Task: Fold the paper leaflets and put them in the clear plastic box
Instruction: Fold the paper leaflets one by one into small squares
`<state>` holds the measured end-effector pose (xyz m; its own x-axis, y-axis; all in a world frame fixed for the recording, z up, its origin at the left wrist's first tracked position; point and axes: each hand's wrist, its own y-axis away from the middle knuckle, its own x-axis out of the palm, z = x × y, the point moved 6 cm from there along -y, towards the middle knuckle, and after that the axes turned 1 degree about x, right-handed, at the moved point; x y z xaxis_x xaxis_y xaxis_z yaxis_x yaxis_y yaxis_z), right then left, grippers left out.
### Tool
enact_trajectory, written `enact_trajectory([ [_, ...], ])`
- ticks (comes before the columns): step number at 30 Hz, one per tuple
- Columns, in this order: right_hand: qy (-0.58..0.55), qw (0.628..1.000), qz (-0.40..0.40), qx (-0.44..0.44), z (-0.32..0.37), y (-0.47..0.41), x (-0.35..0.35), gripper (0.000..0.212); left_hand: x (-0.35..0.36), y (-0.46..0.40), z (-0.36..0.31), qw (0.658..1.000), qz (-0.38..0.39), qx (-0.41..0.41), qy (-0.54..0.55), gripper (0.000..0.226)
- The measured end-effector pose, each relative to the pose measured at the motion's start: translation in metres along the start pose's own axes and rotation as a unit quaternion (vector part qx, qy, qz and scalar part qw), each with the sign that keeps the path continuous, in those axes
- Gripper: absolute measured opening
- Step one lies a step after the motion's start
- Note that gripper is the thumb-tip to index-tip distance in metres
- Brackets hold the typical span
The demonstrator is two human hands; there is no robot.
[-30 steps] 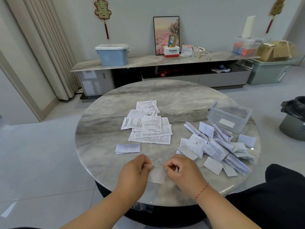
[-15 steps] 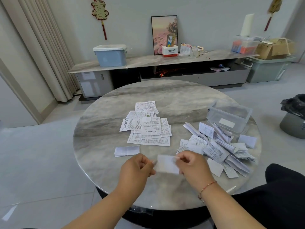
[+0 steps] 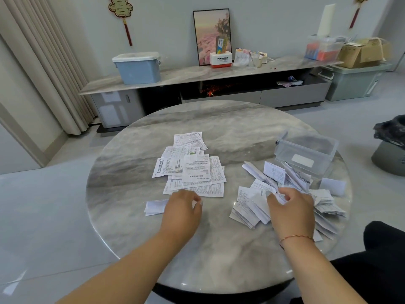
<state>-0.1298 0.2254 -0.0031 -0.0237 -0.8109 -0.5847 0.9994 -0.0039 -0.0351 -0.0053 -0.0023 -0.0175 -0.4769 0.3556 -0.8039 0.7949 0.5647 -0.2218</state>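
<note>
The right hand [image 3: 290, 207] has its fingers curled round a folded leaflet [image 3: 277, 196] over the folded pile [image 3: 258, 207] at 3 o'clock on the round table [image 3: 135, 172]; the left hand [image 3: 184, 207] hangs loosely curled and holds nothing. The flat leaflets [image 3: 192, 170] lie in the middle. The clear plastic box [image 3: 306, 154] sits at 2 o'clock, so a leaflet dropped on the pile could miss it and pop open

Round marble desk [image 3: 219, 249]. Unfolded leaflets [image 3: 192, 170], centre. Folded leaflets [image 3: 285, 194], heaped at right beside clear plastic box [image 3: 306, 154]. Left hand [image 3: 183, 208] loosely curled, empty; right hand [image 3: 291, 207] on the heap, its fingers [image 3: 271, 197] curled round a folded leaflet.
</note>
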Motion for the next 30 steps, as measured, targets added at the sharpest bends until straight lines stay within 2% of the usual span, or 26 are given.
enact_trajectory([
  [3, -0.021, 0.999, -0.023, -0.044, 0.013, 0.004, -0.001, 0.028, 0.009, -0.040, 0.006, 0.994, -0.009, 0.039, -0.097, 0.029],
  [6, -0.028, 0.997, -0.013, -0.067, 0.018, 0.003, 0.007, 0.023, 0.014, -0.075, 0.011, 0.985, -0.011, 0.051, -0.162, 0.043],
  [8, -0.033, 0.996, -0.006, -0.081, 0.020, 0.005, 0.010, 0.021, 0.019, -0.093, 0.016, 0.977, 0.023, 0.048, -0.206, 0.054],
  [10, -0.038, 0.995, -0.002, -0.092, 0.021, 0.006, 0.014, 0.020, 0.030, -0.106, 0.026, 0.968, 0.101, 0.017, -0.230, 0.065],
  [13, -0.049, 0.993, 0.000, -0.104, 0.023, 0.007, 0.018, 0.022, 0.038, -0.114, 0.031, 0.956, 0.168, -0.011, -0.241, 0.044],
  [16, -0.054, 0.992, 0.002, -0.112, 0.024, 0.007, 0.021, 0.023, 0.031, -0.114, 0.015, 0.936, 0.139, 0.058, -0.319, 0.019],
  [18, -0.055, 0.992, 0.008, -0.113, 0.024, 0.008, 0.023, 0.022, 0.023, -0.109, 0.006, 0.927, 0.096, 0.086, -0.353, 0.027],
  [21, -0.053, 0.990, 0.028, -0.130, 0.026, 0.010, 0.025, 0.021, 0.005, -0.095, -0.005, 0.931, 0.019, 0.111, -0.348, 0.024],
  [24, -0.014, 0.985, 0.086, -0.151, 0.027, 0.015, 0.034, 0.024, -0.012, -0.065, -0.019, 0.926, -0.047, 0.192, -0.323, 0.024],
  [26, 0.022, 0.976, 0.131, -0.171, 0.029, 0.025, 0.043, 0.029, -0.020, -0.032, -0.027, 0.918, -0.044, 0.241, -0.311, 0.028],
  [30, 0.088, 0.932, 0.238, -0.260, 0.031, 0.058, 0.060, 0.044, -0.011, 0.038, -0.033, 0.902, 0.051, 0.294, -0.310, 0.027],
])
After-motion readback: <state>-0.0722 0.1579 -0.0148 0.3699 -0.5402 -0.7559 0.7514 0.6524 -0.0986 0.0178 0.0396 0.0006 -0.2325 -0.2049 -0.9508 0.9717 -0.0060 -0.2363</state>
